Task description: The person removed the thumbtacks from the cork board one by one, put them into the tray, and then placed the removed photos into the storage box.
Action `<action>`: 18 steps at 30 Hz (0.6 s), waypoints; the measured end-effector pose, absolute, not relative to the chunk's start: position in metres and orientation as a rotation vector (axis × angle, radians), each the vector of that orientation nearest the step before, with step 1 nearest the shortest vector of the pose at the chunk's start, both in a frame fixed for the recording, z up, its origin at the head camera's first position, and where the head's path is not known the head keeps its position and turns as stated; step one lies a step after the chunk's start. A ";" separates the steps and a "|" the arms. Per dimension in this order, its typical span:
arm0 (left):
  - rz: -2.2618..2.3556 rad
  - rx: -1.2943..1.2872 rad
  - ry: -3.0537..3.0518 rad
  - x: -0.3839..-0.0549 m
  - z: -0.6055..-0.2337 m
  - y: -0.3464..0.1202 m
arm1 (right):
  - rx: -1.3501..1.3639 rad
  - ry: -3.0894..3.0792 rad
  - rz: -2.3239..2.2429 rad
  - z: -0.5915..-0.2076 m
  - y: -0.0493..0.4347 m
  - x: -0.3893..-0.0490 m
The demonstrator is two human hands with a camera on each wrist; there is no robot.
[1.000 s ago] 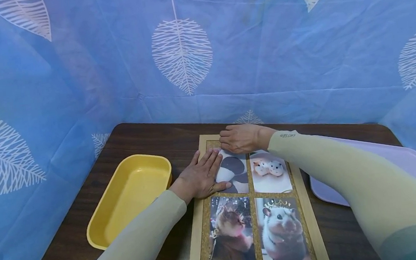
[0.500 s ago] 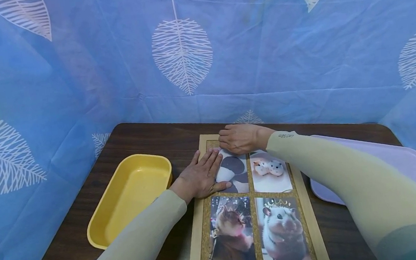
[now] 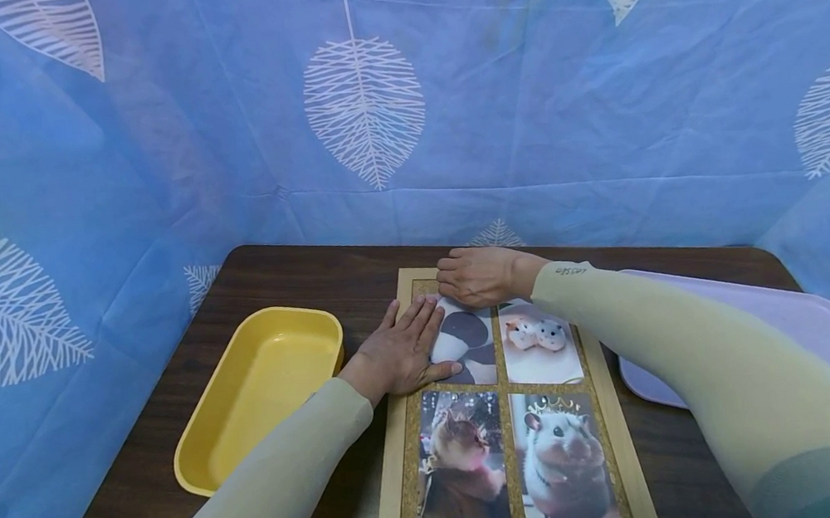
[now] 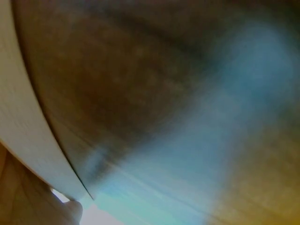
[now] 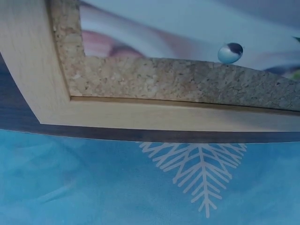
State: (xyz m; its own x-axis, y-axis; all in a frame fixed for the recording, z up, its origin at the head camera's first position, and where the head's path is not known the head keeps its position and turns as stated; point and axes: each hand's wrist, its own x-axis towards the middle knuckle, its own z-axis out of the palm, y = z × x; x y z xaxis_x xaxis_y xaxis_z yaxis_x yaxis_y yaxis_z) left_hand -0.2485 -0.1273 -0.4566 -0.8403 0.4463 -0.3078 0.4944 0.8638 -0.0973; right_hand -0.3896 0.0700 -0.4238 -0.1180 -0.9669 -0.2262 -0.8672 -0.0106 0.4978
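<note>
A wood-framed cork board (image 3: 509,450) lies on the table with several animal photos on it. My left hand (image 3: 404,347) rests with spread fingers on the left side of the grey-and-white upper left photo (image 3: 460,342); part of that hand (image 4: 35,197) shows beside the frame in the left wrist view. My right hand (image 3: 487,274) bends its fingers at the same photo's top edge, and I cannot tell what is under them. In the right wrist view, a silver round pin head (image 5: 230,53) sits at the top edge of the white two-animal photo (image 5: 178,40).
Left of the board stands a yellow tray (image 3: 190,481). A lilac tray (image 3: 805,330) lies to the right, partly behind my right sleeve. The dark wooden table (image 3: 295,262) ends at a blue leaf-print cloth (image 3: 521,115) at the back.
Almost nothing differs. My right hand has shifted very slightly left at the photo's top edge; my left hand keeps its place.
</note>
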 end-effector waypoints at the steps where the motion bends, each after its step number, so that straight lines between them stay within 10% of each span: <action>1: -0.245 0.709 2.759 -0.249 -0.457 -0.127 | 1.953 -2.073 -0.801 -0.424 0.070 -0.390; 18: -0.230 0.697 2.741 -0.252 -0.462 -0.127 | 1.944 -2.014 -0.847 -0.424 0.069 -0.389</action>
